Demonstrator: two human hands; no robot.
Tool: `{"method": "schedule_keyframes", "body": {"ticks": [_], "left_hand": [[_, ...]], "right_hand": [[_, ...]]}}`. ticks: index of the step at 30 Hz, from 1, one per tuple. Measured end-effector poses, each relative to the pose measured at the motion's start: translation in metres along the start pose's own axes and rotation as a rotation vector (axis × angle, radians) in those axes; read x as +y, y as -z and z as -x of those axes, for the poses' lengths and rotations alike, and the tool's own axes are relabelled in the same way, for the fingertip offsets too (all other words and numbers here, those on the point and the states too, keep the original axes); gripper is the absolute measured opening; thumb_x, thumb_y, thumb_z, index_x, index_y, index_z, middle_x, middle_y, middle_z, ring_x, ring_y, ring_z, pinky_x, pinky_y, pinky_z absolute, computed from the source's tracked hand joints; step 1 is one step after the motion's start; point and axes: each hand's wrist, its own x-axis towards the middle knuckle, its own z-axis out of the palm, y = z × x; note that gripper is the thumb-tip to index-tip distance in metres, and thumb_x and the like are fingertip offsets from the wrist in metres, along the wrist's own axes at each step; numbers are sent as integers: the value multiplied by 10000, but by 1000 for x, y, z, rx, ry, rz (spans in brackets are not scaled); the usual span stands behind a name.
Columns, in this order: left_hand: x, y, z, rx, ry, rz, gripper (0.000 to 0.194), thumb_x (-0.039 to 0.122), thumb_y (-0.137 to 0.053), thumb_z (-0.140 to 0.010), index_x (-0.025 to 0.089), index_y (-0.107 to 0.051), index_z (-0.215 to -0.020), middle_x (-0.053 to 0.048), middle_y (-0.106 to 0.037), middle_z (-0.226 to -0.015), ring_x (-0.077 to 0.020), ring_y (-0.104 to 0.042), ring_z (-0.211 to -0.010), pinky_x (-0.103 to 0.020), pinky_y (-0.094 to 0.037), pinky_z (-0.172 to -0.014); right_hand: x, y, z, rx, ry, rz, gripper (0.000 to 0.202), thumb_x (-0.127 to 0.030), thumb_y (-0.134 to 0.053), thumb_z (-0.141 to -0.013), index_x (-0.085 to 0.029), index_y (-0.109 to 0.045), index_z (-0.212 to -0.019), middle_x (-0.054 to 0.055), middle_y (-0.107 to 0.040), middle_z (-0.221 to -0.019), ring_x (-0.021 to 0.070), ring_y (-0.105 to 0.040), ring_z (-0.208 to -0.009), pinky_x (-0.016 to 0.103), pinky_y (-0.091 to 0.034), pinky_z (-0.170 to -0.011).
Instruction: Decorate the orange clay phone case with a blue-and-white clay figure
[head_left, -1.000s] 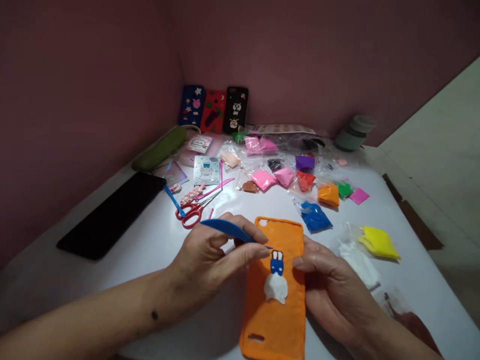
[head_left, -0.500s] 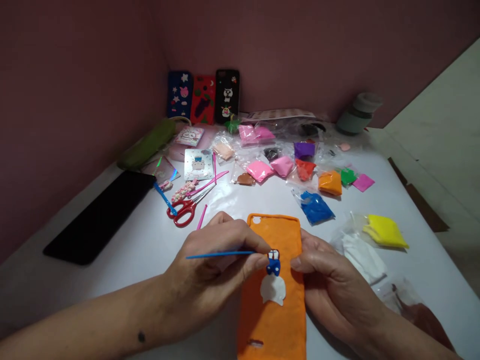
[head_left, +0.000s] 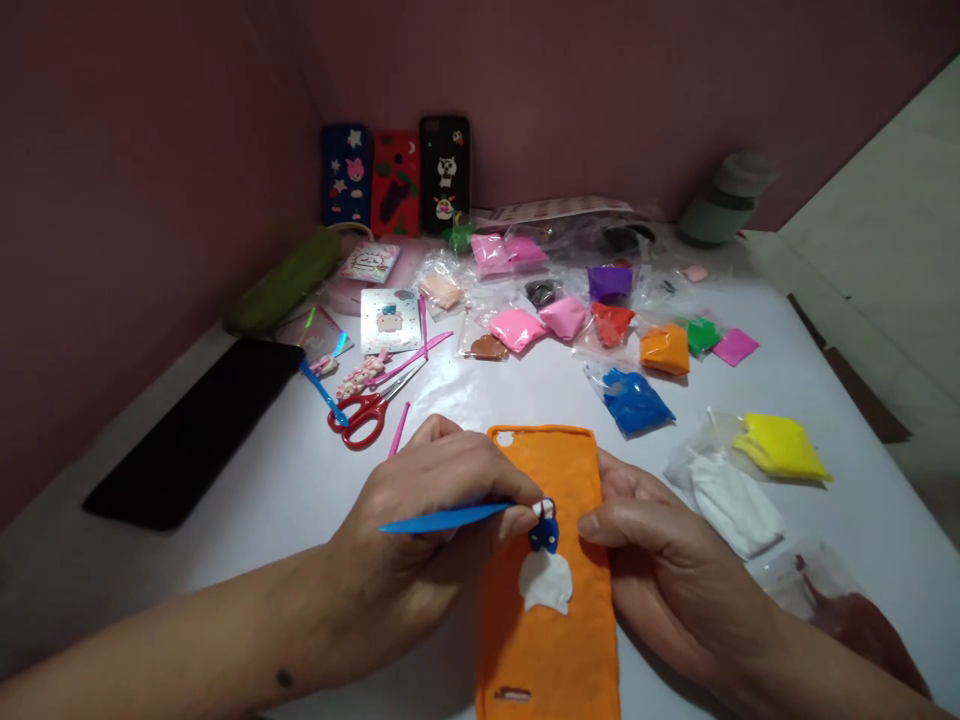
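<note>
My right hand [head_left: 667, 570] grips the right edge of an orange phone case [head_left: 551, 660], its thumb flat on the case's back. Pinched between thumb and forefinger of my left hand [head_left: 439, 510] is a blue modelling tool [head_left: 442, 519], its broad blade pointing left. The tool's other end meets a small white-and-blue clay figure [head_left: 544, 530] on the case; the fingertips partly hide the contact. Just below that figure lies a white cat-head-shaped clay piece [head_left: 546, 580], ears toward me. A camera cutout shows at the case's far left corner.
Red-handled scissors [head_left: 364, 415], pink tools [head_left: 411, 358] and a black phone-like slab [head_left: 195, 430] lie to the left. Bagged clay spreads behind and right, including blue [head_left: 637, 402], yellow [head_left: 784, 447] and white [head_left: 735, 505]. Decorated cases, one black [head_left: 445, 175], lean on the wall.
The blue tool has rolled in my left fingers, so its broad blade face now shows instead of a thin edge. The view has shifted slightly. My right hand still holds the case.
</note>
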Motion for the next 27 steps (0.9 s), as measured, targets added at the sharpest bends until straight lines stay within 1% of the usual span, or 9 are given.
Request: {"method": "schedule_keyframes", "body": {"ticks": [3, 5, 9, 12, 20, 23, 27], "left_hand": [[2, 1, -1, -34, -5, -28, 173, 65, -497, -871, 125, -657, -848, -8, -677, -759, -109, -581, -698, -259, -383, -741], [4, 3, 0, -36, -13, -44, 170, 65, -491, -864, 123, -650, -847, -7, -676, -760, -110, -580, -690, -262, -385, -734], [7, 3, 0, -30, -30, -106, 148, 65, -499, -860, 127, -633, -845, 0, -673, -754, -113, -587, -691, -273, -385, -749], [8, 2, 0, -43, -37, -142, 144, 66, -501, -868, 132, -628, -848, 4, -668, -758, -115, -589, -700, -278, -385, -759], [5, -1, 1, -40, -48, -148, 158, 54, -492, -871, 141, -621, -842, 8, -666, -750, -117, -586, -695, -281, -394, -752], [5, -2, 2, -49, -40, -143, 152, 59, -494, -872, 147, -616, -847, 9, -664, -750, -120, -585, -691, -278, -397, -724], [4, -2, 2, -21, -51, -146, 148, 71, -492, -876, 154, -613, -856, 12, -670, -752, -122, -595, -688, -286, -405, -748]], "right_hand": [[0, 0, 0, -4, 4, 5, 403, -2, -522, -626, -187, -685, -944, 43, -701, -942, 205, -623, -907, 350, -430, -874], [-1, -1, 0, -6, 4, 11, 393, -9, -531, -631, -184, -683, -948, 44, -702, -922, 204, -629, -879, 350, -443, -853], [0, -1, 0, -6, 6, -13, 425, 0, -530, -637, -177, -673, -996, 48, -705, -919, 203, -639, -855, 367, -467, -853], [0, 0, 1, -11, 8, -46, 450, 19, -510, -635, -177, -672, -1006, 48, -703, -928, 189, -646, -834, 358, -479, -844], [0, 0, 0, -32, 7, -58, 478, 26, -500, -630, -179, -672, -1026, 40, -702, -902, 175, -649, -803, 341, -495, -820], [0, 0, 0, -24, 4, -58, 473, 25, -506, -633, -184, -672, -1024, 38, -701, -907, 178, -649, -813, 345, -492, -827], [0, 0, 0, -19, 1, -58, 475, 23, -510, -636, -190, -673, -1029, 35, -701, -914, 182, -648, -829, 345, -489, -835]]}}
